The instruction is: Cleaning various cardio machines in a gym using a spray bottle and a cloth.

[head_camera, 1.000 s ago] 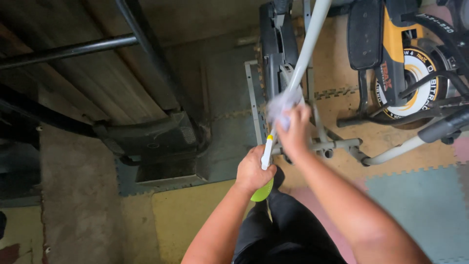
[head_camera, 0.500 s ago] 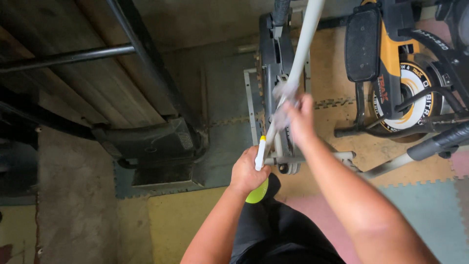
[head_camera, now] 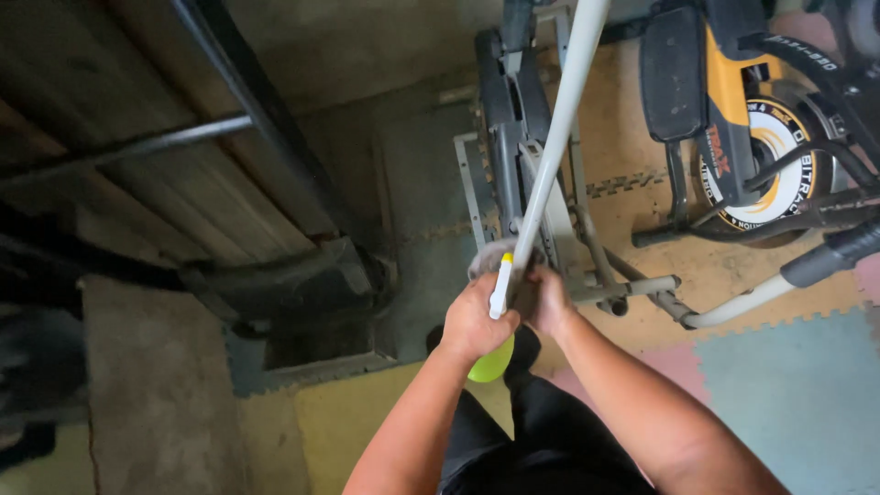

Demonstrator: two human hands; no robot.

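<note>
My left hand (head_camera: 472,321) grips a spray bottle (head_camera: 495,353) with a white nozzle and a lime-green body, held low in front of me. My right hand (head_camera: 548,298) presses a pale grey cloth (head_camera: 490,257) around the lower part of a long white handlebar pole (head_camera: 559,137) that slants up toward the top of the view. The two hands are close together, almost touching. The pole belongs to a grey elliptical exercise machine (head_camera: 513,137) standing below my hands.
An orange, black and white exercise bike (head_camera: 742,137) stands at the right. Foam floor tiles in tan, blue (head_camera: 788,385), pink and yellow cover the ground. Dark metal bars (head_camera: 247,110) and a black machine base (head_camera: 293,284) fill the left side.
My right hand has slid the cloth down the white pole toward me, ending right beside my left hand. The left hand and bottle stayed in about the same place.
</note>
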